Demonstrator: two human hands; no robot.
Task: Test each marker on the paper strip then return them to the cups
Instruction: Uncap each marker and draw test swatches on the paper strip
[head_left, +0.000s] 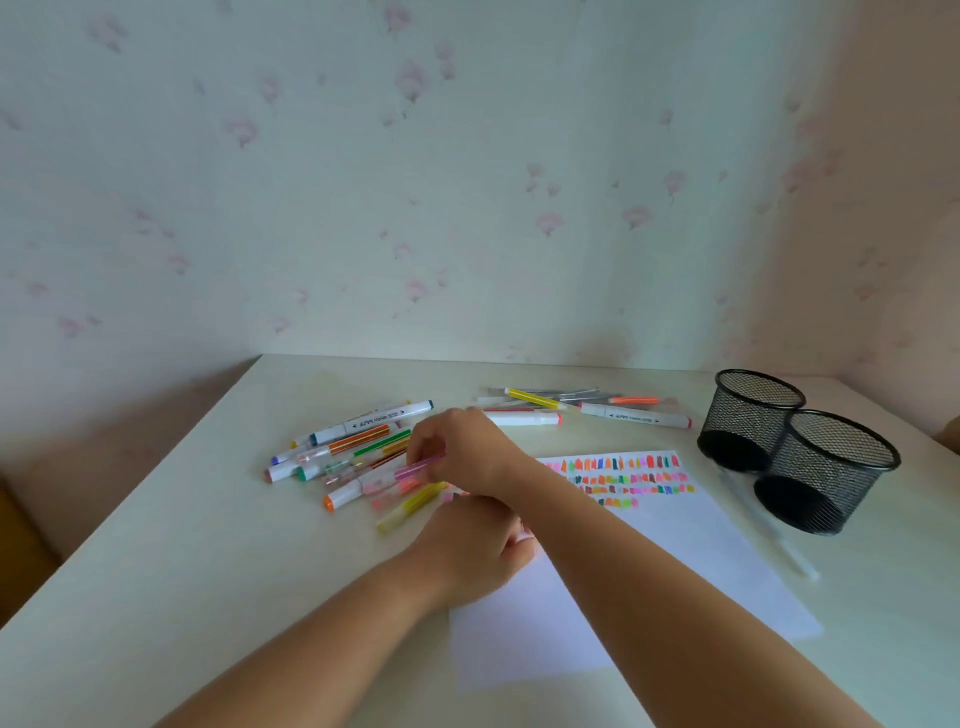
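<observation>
**A:** What worries us most here?

**B:** We start with the table (156, 519): it looks smooth, and round barrels roll. Next is the paper sheet (675, 561) at our 6 o'clock. Our right forearm crosses over its rows of colour swatches (623, 475), so if it drops onto fresh ink we smear it.

**A:** And the cups?

**B:** The two black mesh cups (826, 467) stand touching at 3 o'clock of the sheet and look empty. They seem light, so a marker dropped in carelessly could tip one.

**A:** The markers?

**B:** There is a near pile (353, 447) at 10 o'clock and a far group (571, 405) at 12 o'clock. If we lose track of which is tested, we repeat or skip colours. A pale pen (779, 540) lies just beside the cups and is easy to forget.

**A:** Our hands?

**B:** Our right hand (457, 452) reaches over the near pile, its fingertips pinching a pink marker (418, 469). Stirring that pile could send one rolling. Our left hand (478, 551) rests curled on the sheet's left edge, and we cannot tell whether it holds anything.

**A:** Anything readable?

**B:** A white twin-tip marker (371, 422) in the near pile carries small print between arrows, and so does a second twin-tip (634, 415) in the far group. We make out "Marker"; the rest is too small.
</observation>
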